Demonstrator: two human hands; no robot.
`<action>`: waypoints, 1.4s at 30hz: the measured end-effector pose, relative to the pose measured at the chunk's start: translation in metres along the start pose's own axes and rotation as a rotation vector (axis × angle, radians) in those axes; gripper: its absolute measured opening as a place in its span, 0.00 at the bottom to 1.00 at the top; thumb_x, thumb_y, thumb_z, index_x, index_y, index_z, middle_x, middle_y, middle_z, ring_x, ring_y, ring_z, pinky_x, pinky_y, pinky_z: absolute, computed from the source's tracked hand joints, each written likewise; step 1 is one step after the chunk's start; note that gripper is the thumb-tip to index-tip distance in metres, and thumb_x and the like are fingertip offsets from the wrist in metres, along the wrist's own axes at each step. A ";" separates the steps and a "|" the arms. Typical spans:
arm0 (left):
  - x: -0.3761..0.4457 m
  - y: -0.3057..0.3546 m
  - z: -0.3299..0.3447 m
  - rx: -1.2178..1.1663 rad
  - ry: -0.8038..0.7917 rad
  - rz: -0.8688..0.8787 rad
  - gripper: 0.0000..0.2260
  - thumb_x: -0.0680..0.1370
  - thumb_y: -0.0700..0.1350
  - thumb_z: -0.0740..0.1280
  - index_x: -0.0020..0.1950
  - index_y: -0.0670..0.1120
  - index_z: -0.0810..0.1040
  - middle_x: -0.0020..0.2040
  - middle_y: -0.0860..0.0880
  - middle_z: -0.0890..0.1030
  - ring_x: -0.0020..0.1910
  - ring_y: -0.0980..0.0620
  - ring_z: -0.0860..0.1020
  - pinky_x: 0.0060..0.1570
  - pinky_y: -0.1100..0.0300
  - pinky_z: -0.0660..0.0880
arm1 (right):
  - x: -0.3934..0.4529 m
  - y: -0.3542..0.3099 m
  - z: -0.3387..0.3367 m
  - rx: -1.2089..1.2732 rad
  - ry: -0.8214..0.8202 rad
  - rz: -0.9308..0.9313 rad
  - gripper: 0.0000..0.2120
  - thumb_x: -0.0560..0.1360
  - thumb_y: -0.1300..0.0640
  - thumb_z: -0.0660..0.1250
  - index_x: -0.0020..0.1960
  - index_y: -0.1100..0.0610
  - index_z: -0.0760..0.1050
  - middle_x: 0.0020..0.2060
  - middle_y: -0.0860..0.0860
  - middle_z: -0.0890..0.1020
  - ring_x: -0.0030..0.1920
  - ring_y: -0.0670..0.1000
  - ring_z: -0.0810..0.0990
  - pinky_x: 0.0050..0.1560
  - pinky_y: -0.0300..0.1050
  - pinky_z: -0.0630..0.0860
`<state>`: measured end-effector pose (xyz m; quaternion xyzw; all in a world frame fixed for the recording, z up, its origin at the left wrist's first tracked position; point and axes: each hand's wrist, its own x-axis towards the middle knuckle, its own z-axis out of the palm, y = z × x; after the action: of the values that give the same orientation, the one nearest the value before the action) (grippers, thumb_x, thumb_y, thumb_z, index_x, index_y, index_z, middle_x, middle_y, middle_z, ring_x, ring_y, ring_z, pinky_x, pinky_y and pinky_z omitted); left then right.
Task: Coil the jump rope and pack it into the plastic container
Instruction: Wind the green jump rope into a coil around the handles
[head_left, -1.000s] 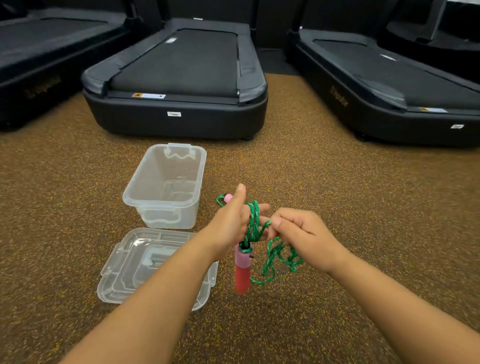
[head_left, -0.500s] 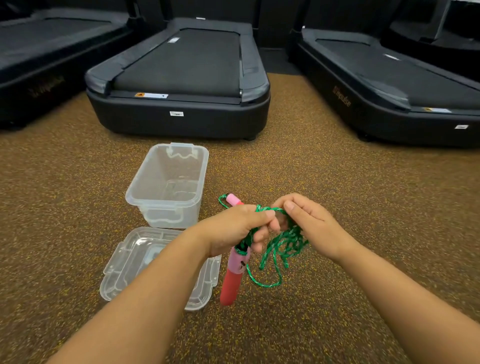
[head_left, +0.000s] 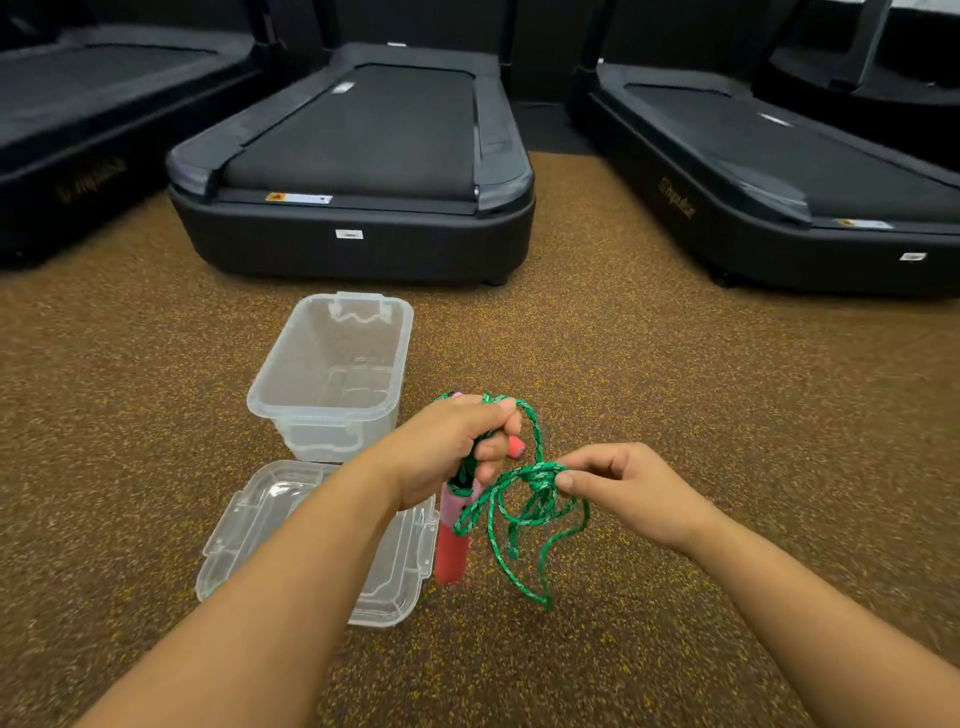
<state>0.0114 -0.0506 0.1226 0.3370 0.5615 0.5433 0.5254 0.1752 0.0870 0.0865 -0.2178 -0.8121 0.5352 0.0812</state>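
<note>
The jump rope is a green braided cord with pink and red handles. My left hand is closed around both handles and the coiled part; one handle hangs down below the fist. My right hand pinches a bunch of loose green loops just right of the fist, and the rest of the cord dangles beneath. The clear plastic container stands open and empty on the floor, up and left of my hands. Its clear lid lies flat in front of it, partly under my left forearm.
Everything sits on a brown speckled floor. A black treadmill deck stands right behind the container, with another treadmill at the right and one more treadmill at the left.
My right hand has moved away to the right and down from the left fist, drawing a bunch of green loops out with it. The left hand keeps its grip on the handles.
</note>
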 end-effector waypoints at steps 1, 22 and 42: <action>0.000 0.000 -0.001 -0.003 0.027 -0.004 0.13 0.82 0.46 0.55 0.39 0.46 0.70 0.23 0.53 0.65 0.22 0.55 0.66 0.30 0.59 0.63 | 0.000 0.001 -0.001 -0.024 0.062 -0.001 0.05 0.73 0.60 0.71 0.45 0.51 0.84 0.43 0.55 0.86 0.42 0.46 0.78 0.47 0.42 0.74; -0.002 0.003 0.014 0.142 -0.013 -0.044 0.13 0.82 0.44 0.54 0.38 0.46 0.70 0.23 0.54 0.64 0.23 0.55 0.65 0.27 0.65 0.66 | 0.007 -0.004 0.008 0.045 0.015 0.015 0.21 0.76 0.68 0.61 0.53 0.42 0.77 0.53 0.43 0.82 0.54 0.36 0.79 0.59 0.33 0.71; -0.005 0.000 0.012 -0.302 -0.093 -0.068 0.21 0.79 0.54 0.52 0.42 0.41 0.77 0.22 0.49 0.71 0.21 0.52 0.68 0.29 0.60 0.66 | 0.020 -0.009 0.026 -0.124 0.302 -0.063 0.14 0.78 0.49 0.61 0.40 0.54 0.78 0.27 0.47 0.77 0.27 0.45 0.71 0.29 0.43 0.67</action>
<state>0.0238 -0.0520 0.1256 0.2598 0.4596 0.5873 0.6134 0.1458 0.0710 0.0815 -0.2747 -0.8286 0.4423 0.2057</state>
